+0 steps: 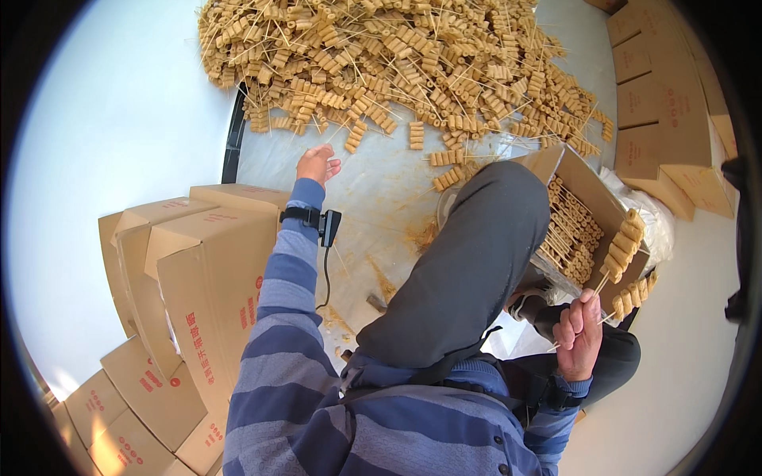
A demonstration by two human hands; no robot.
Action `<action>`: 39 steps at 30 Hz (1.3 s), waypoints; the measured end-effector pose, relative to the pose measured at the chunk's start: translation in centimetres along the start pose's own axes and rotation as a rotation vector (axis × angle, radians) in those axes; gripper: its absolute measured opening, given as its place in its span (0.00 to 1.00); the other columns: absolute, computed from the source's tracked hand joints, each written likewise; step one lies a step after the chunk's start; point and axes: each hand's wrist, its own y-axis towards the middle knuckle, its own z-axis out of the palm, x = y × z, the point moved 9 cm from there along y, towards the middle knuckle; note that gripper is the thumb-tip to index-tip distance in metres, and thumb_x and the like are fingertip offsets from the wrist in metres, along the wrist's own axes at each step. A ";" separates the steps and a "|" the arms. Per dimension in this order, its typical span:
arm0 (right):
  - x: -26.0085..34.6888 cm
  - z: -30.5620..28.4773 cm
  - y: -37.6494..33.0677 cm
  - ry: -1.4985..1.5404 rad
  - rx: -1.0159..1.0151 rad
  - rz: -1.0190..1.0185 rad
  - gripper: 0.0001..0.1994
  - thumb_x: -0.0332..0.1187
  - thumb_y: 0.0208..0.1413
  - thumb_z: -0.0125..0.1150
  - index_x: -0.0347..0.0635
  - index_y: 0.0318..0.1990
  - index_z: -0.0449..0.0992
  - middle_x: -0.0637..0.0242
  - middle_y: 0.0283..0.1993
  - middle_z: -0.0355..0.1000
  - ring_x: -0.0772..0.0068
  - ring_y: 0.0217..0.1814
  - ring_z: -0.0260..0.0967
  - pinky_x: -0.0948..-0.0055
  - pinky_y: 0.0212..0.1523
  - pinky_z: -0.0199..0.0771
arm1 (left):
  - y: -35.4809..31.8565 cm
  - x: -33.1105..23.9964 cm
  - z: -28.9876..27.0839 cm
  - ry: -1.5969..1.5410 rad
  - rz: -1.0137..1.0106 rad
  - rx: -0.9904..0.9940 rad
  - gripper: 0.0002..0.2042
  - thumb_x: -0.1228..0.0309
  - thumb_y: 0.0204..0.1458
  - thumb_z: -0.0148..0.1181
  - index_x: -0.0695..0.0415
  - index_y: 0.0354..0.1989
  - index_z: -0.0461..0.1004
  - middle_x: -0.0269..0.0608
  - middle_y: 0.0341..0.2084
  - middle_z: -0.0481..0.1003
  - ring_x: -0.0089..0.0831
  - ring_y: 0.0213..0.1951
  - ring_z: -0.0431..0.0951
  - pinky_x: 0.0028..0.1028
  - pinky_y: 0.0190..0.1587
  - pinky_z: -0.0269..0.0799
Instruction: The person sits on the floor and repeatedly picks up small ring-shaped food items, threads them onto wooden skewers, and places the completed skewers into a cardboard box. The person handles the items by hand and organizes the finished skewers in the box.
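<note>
My right hand [579,337] is closed round the thin sticks of a few skewers of tan, ridged rolls [623,250]; their rolls point up and right, beside an open cardboard box. Stretched forward over the floor, my left hand [317,165] has its fingers loosely bent and a little apart, with nothing visible in them. Just beyond it lies the near edge of a big heap of similar skewers [381,63]. A single skewer [355,136] lies closest to the left fingers. Inside the open box [607,202], many skewers are stacked in rows with their roll ends showing.
Closed cardboard boxes [210,301] stand to my left, and more boxes [663,103] are stacked at the far right. My bent leg [468,254] lies between the left arm and the open box. Crumbs [385,278] litter the pale floor. White plastic sheeting [655,218] lies behind the box.
</note>
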 end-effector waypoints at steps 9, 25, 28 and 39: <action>-2.5 -0.2 3.9 -0.066 -0.041 0.132 0.12 0.42 0.74 0.41 0.45 0.46 0.67 0.75 0.21 0.52 0.82 0.13 0.46 0.82 0.12 0.50 | 16.4 4.3 -6.9 0.501 0.031 -0.269 0.23 0.67 0.51 0.65 0.58 0.57 0.72 0.48 0.48 0.75 0.42 0.45 0.81 0.42 0.47 0.79; -4.0 0.0 6.8 -0.223 -0.077 0.280 0.12 0.41 0.74 0.42 0.44 0.46 0.67 0.74 0.19 0.56 0.81 0.12 0.52 0.81 0.11 0.53 | 25.9 5.6 -9.8 1.083 0.086 -0.133 0.25 0.60 0.49 0.63 0.56 0.56 0.71 0.52 0.47 0.77 0.48 0.49 0.77 0.42 0.53 0.72; -4.1 0.2 7.0 -0.181 -0.074 0.285 0.11 0.40 0.74 0.42 0.43 0.46 0.67 0.74 0.19 0.56 0.81 0.12 0.53 0.81 0.11 0.53 | 24.8 6.6 -8.4 0.362 -0.066 -0.220 0.19 0.57 0.53 0.60 0.59 0.47 0.75 0.49 0.40 0.78 0.40 0.37 0.79 0.36 0.40 0.75; -3.6 1.0 6.1 -0.240 -0.067 0.279 0.11 0.41 0.73 0.44 0.44 0.45 0.68 0.74 0.18 0.55 0.79 0.12 0.53 0.80 0.12 0.55 | 20.0 2.7 -3.0 0.280 -0.101 -0.064 0.11 0.62 0.62 0.55 0.56 0.38 0.78 0.34 0.25 0.77 0.21 0.17 0.68 0.23 0.22 0.68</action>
